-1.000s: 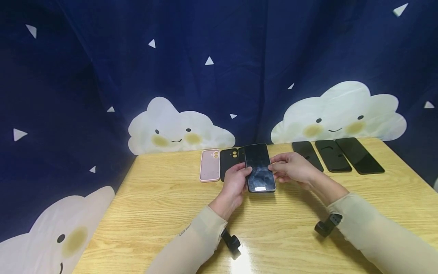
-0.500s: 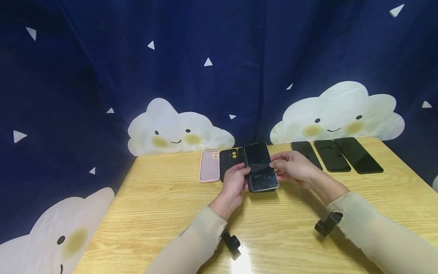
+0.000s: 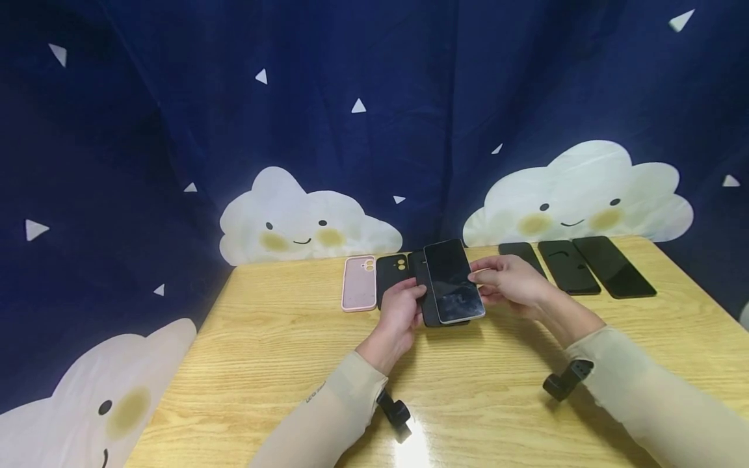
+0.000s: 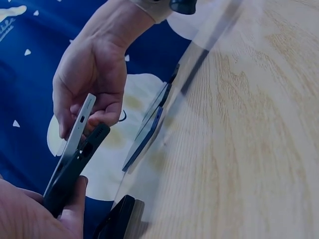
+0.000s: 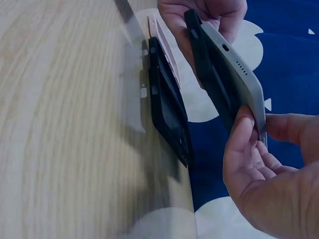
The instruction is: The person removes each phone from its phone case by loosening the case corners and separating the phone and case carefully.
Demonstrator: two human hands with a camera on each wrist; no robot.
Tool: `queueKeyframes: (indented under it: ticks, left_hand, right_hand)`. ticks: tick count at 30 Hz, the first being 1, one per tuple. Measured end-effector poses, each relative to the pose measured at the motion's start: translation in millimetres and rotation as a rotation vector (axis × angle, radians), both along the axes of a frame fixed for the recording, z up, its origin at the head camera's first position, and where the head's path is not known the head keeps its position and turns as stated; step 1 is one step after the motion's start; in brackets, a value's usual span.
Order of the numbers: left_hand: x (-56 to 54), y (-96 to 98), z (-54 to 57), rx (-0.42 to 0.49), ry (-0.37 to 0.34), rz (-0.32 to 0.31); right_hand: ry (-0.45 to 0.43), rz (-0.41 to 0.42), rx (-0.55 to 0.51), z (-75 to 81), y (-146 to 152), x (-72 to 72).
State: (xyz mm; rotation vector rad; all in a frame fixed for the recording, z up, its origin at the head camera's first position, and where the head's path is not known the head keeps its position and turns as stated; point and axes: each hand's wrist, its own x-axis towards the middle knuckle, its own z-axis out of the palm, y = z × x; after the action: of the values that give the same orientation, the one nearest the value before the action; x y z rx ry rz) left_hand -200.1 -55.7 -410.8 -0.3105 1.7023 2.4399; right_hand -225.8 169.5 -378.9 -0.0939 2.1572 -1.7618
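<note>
My left hand (image 3: 400,315) grips a black phone case (image 3: 430,314) by its left side, thumb on the edge. My right hand (image 3: 510,284) pinches the right edge of a smartphone (image 3: 455,283) with a dark screen and silver frame. The phone overlaps the case at an angle, shifted right of it. From the left wrist view, the silver frame (image 4: 79,122) and the case (image 4: 75,172) stand apart at the near end and converge farther along. In the right wrist view, the phone's port end (image 5: 234,59) is lifted out beside the case (image 5: 209,74). Both are held above the table.
A pink phone case (image 3: 359,284) and a black one (image 3: 389,276) lie at the table's back edge. Another black case (image 5: 167,117) lies beside them, partly hidden in the head view. Several dark phones, including one at far right (image 3: 616,266), lie on the wooden table (image 3: 281,364).
The phone has slid right and tilted away from the case, baring more of the case's left side and bottom. My right hand moved slightly right with it; the left hand stayed nearly still.
</note>
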Motion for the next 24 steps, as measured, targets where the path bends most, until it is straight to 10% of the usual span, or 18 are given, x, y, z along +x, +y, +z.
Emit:
queueKeyframes:
  ticks: [11,24]
  left_hand:
    - [-1.4,-2.1,-0.2,-0.022,-0.016,0.007]
    - [-1.2,-2.8,0.6,-0.040,-0.029,0.009]
  right_hand:
    - [0.015,-0.052,-0.003,13.8,36,-15.8]
    - [-0.006,-0.102,0.087,-5.5,54,-40.1]
